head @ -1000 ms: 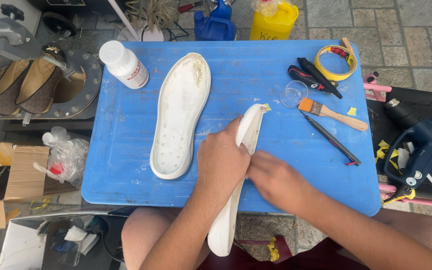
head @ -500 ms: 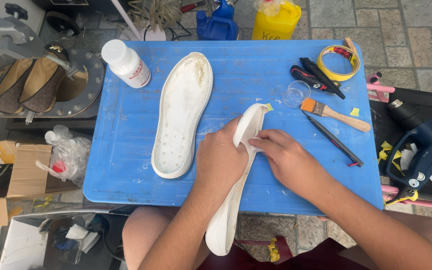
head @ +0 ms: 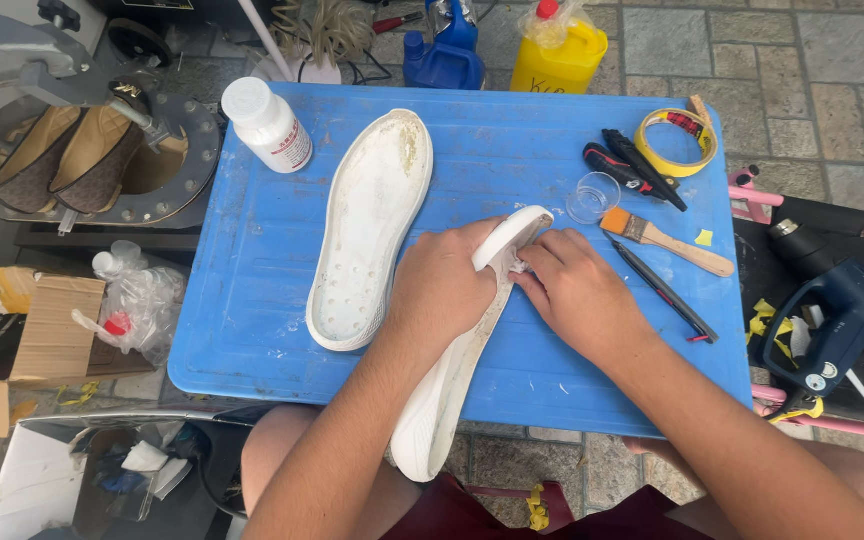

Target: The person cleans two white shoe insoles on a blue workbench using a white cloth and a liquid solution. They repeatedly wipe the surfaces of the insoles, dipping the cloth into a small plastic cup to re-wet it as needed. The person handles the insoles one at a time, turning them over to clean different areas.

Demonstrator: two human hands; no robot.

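Observation:
A white shoe sole [head: 449, 385] stands on its edge across the blue table [head: 252, 300], its near end hanging past the front edge. My left hand [head: 442, 290] grips it around the upper part. My right hand [head: 577, 295] presses its fingertips against the sole's far end, just beside the left hand. A second white sole [head: 367, 225] lies flat, inner side up, to the left of both hands.
A white bottle [head: 267, 125] stands at the back left. On the right lie a brush [head: 667, 240], a clear small cup [head: 592, 197], a yellow tape roll [head: 677, 140], black tools [head: 627, 170] and a thin pen [head: 664, 290]. A blue heat gun [head: 842, 320] lies off the right edge.
My right hand has slid up along the held sole from its middle to the far end, close to my left hand. The sole has stayed on its edge.

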